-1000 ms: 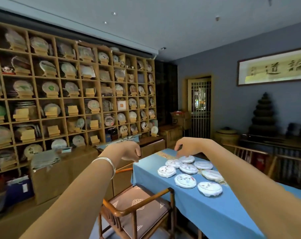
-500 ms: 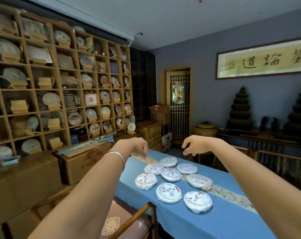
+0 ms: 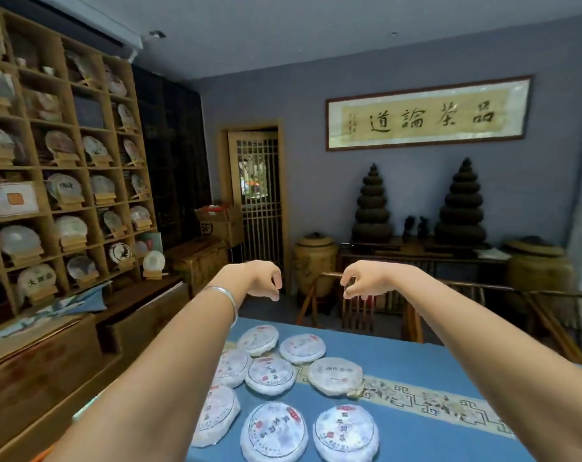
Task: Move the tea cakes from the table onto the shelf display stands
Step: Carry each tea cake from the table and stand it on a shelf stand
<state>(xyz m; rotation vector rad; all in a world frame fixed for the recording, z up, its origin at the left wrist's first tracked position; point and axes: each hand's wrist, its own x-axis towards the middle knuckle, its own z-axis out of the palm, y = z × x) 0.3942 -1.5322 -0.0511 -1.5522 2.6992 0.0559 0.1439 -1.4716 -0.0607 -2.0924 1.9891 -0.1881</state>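
Note:
Several round tea cakes [image 3: 270,375] in white paper lie grouped on the blue-clothed table [image 3: 412,438] below my arms. My left hand [image 3: 263,280], with a silver bangle on the wrist, hangs in the air above the table's far edge, fingers loosely curled, nothing in it. My right hand [image 3: 361,278] hovers level with it a little to the right, also empty with curled fingers. The wooden grid shelf [image 3: 66,181] fills the left wall; most of its compartments hold tea cakes on small wooden display stands [image 3: 71,203].
Low wooden cabinets [image 3: 49,358] run under the shelf at left. Wooden chairs [image 3: 356,305] stand beyond the table's far edge. Large jars [image 3: 314,261], dark stacked towers [image 3: 371,208] and a cardboard box [image 3: 221,223] line the back wall by the lattice door.
The view has swung right and down, away from the shelf toward the table. Both hands stayed raised and empty, now closer together over the far edge of the table.

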